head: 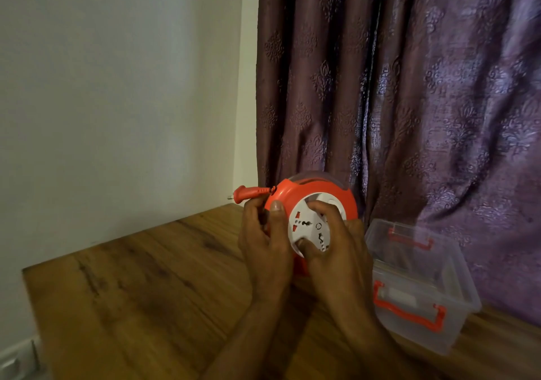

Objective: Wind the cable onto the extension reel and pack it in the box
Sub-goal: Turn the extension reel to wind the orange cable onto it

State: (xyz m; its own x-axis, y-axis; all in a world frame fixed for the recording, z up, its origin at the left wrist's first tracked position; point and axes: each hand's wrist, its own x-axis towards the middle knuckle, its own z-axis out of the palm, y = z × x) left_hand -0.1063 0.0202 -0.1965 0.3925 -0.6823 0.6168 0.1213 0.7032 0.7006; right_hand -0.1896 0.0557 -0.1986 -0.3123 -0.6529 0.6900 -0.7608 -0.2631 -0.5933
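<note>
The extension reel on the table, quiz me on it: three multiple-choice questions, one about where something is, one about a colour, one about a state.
1. Where is the clear box relative to the extension reel?
A. To its right
B. To its left
C. On top of it

2. What colour are the box's latches?
A. Blue
B. Orange-red
C. Black

3. What is the state of the box?
A. Lid on
B. Reel packed inside
C. Open, no lid on it

Answers:
1 A, the box stands right of the reel by the curtain.
2 B, both latches match the reel's housing.
3 C, its top is uncovered, while the left hand and right hand hold the reel outside it.
</note>
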